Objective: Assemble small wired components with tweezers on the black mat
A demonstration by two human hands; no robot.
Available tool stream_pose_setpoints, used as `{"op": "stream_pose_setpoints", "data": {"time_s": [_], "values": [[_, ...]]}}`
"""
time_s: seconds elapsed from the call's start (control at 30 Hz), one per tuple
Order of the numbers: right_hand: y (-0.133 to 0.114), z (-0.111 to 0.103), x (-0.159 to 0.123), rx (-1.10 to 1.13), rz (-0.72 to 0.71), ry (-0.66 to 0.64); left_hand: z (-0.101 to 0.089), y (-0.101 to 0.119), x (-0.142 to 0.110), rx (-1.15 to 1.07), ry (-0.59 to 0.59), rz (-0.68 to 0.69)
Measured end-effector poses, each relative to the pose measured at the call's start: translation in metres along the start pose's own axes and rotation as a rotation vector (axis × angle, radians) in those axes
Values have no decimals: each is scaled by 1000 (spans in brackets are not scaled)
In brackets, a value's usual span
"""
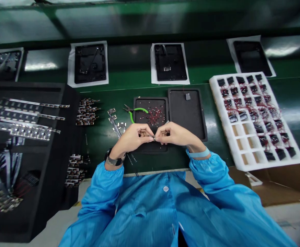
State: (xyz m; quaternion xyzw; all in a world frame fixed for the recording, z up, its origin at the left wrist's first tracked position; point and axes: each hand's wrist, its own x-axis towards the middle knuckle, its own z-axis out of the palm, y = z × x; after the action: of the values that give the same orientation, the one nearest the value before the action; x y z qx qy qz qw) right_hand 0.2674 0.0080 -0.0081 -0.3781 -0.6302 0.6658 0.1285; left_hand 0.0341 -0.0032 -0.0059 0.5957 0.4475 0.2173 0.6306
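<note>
My left hand and my right hand meet fingertip to fingertip over the black tray. Both pinch one small part, light and dark in colour; mostly covered by the fingers, its kind is unclear. Short red wire pieces lie scattered in that tray just beyond my fingers. Green-handled cutting pliers rest across its left rim. Beside my left wrist are small circuit boards and a grey flat ribbon cable.
Right of my hands, a second black tray holds a small grey block. Further right, a white foam tray carries black parts with red wires. Stacked boards and a large black bin stand left. Black housings line the back.
</note>
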Motion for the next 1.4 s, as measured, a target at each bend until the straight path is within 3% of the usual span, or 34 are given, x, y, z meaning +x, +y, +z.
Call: {"op": "stream_pose_setpoints", "data": {"time_s": [1.4], "values": [[3, 4, -2, 41, 21, 18, -4, -1, 0, 17, -27, 4]]}}
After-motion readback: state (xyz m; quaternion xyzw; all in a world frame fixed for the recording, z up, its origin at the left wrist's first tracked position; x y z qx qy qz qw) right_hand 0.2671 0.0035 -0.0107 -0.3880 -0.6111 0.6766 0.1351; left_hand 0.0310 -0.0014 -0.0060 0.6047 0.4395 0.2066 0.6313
